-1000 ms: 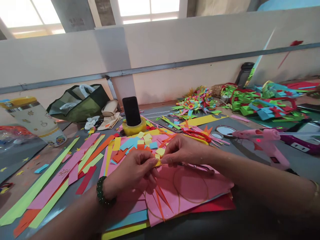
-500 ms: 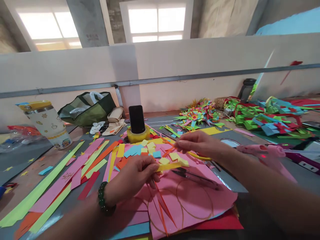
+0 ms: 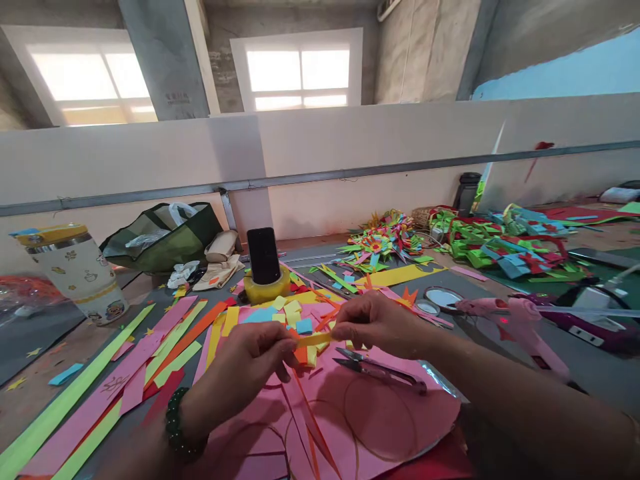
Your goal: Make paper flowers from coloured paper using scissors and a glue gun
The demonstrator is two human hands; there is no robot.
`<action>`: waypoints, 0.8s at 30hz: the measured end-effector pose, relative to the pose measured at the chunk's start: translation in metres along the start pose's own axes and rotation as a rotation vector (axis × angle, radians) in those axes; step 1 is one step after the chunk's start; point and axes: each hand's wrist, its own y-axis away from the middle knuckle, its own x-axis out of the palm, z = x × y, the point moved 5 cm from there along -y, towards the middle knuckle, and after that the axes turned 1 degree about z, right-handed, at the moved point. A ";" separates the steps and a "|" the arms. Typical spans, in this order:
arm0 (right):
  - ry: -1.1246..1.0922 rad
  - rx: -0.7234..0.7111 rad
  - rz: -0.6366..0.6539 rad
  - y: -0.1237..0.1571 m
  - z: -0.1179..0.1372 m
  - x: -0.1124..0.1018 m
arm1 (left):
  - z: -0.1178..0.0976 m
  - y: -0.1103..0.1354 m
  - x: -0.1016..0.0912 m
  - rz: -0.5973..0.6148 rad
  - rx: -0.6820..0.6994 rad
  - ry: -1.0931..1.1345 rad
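My left hand point(image 3: 263, 353), with a dark bead bracelet at the wrist, pinches the left end of a narrow yellow paper strip point(image 3: 314, 340). The strip's right end is at the fingertips of my right hand point(image 3: 373, 325), also closed in a pinch. Folded, pointed orange paper strips point(image 3: 314, 427) hang or lie just below my left fingers; whether they are held too, I cannot tell. Under both hands spreads a pink paper sheet point(image 3: 380, 413) with drawn circles. Thread snips point(image 3: 383, 372) lie on it, close below my right hand. Small yellow paper squares point(image 3: 293, 308) are scattered behind the strip.
Coloured paper strips point(image 3: 115, 373) lie at left. A phone point(image 3: 263, 255) leans upright in a yellow tape roll point(image 3: 273, 288). A pink glue gun point(image 3: 520, 327) rests at right. Behind are a paper-flower pile point(image 3: 387, 237), a green bag point(image 3: 165, 243) and a tumbler point(image 3: 75, 277).
My right hand has come lower and closer to my left, onto the yellow strip's right end, which was free before. The strip is now held between both hands. The camera view has tilted up slightly.
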 end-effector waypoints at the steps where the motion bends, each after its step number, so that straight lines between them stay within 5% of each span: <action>1: -0.049 -0.011 -0.043 -0.001 0.002 -0.003 | 0.000 -0.001 -0.007 -0.065 0.007 0.053; 4: -0.177 -0.057 -0.238 -0.002 0.006 -0.014 | 0.002 -0.001 -0.025 -0.308 0.045 0.290; 7: -0.225 -0.075 -0.351 -0.001 0.004 -0.007 | 0.004 -0.004 -0.014 -0.269 -0.012 0.443; 10: -0.156 -0.106 -0.236 -0.002 0.004 0.020 | 0.006 -0.005 0.013 -0.098 -0.101 0.426; 14: 0.184 -0.128 -0.080 -0.002 0.012 0.030 | 0.013 -0.003 0.021 -0.147 -0.149 0.484; 18: 0.816 0.161 -0.099 0.002 0.002 -0.026 | 0.023 -0.005 0.005 -0.253 -0.193 0.597; 21: 0.957 0.363 -0.122 0.008 -0.020 -0.071 | 0.030 -0.008 -0.006 -0.312 -0.228 0.689; 24: 0.982 0.447 -0.032 0.007 -0.044 -0.081 | 0.033 -0.011 -0.011 -0.348 -0.232 0.729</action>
